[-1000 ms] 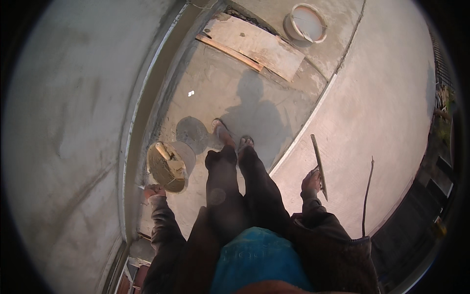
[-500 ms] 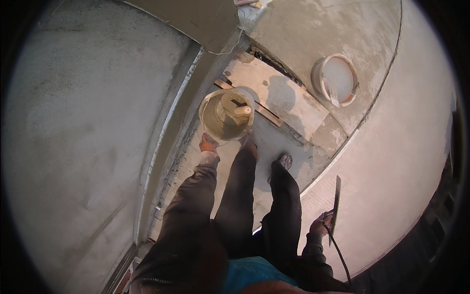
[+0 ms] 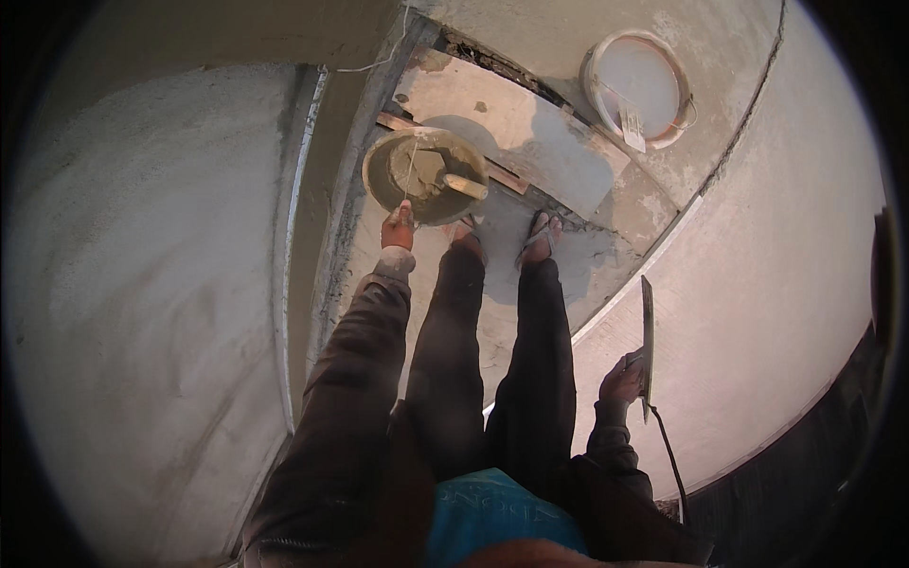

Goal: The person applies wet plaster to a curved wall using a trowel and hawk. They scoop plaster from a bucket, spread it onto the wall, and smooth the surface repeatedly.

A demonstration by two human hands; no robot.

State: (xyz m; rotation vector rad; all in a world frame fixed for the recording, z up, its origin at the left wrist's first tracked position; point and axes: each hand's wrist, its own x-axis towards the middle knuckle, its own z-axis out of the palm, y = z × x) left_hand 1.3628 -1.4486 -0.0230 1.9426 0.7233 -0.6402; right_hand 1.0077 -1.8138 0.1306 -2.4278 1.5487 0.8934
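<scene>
My left hand (image 3: 398, 227) is closed on the thin wire handle (image 3: 411, 170) of a bucket (image 3: 375, 175). Grey wet mortar (image 3: 405, 194) lies inside it, and a trowel with a pale wooden handle (image 3: 464, 186) rests there, its blade partly in the mortar. Low on the right, my right hand (image 3: 621, 379) grips a long, thin plastering float (image 3: 648, 327), seen nearly edge-on. A black cord (image 3: 670, 445) runs down from the float's lower end. My fingers on the float's grip are partly hidden.
Beyond my feet lies a flat pale board (image 3: 511, 114) beside a gap in the floor. At the far right stands a round tub (image 3: 589, 85) of cloudy liquid with a flat brush (image 3: 632, 128) at its rim. A grey wall (image 3: 180, 237) rises on the left with a metal edge strip (image 3: 295, 218).
My left hand has gone from the bucket's near side to its raised wire handle. Both feet now stand just before the board. The float remains in my right hand, now held more upright.
</scene>
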